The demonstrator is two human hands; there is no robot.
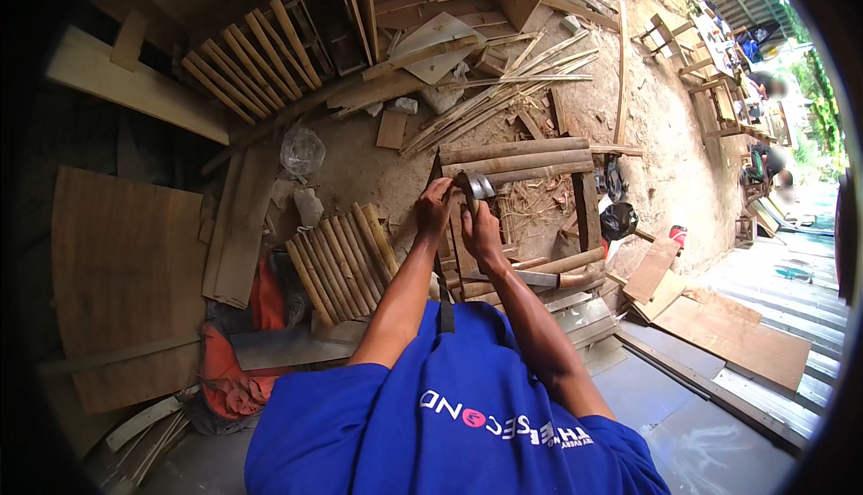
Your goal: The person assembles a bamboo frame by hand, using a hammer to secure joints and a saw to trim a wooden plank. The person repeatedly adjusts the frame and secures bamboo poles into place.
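Observation:
My right hand (483, 232) is closed round the handle of a hammer, whose grey metal head (481, 187) is up by the frame's far left corner. Close beside it, my left hand (434, 205) has its fingers pinched together at that corner; whatever they hold is too small or hidden to make out. Both hands are over a wooden frame (587, 210) with round wooden slats (514, 160) along its far end and more along its near end. Across the near slats lies a long blade (532, 278) with a wooden handle (582, 263).
A finished slatted panel (343, 263) stands left of my forearm. Loose sticks (517, 90) and boards cover the ground ahead. Plywood (126, 279) leans at the left, and an orange cloth (229, 374) lies nearby. A black bag (618, 221) and boards (733, 338) are at the right.

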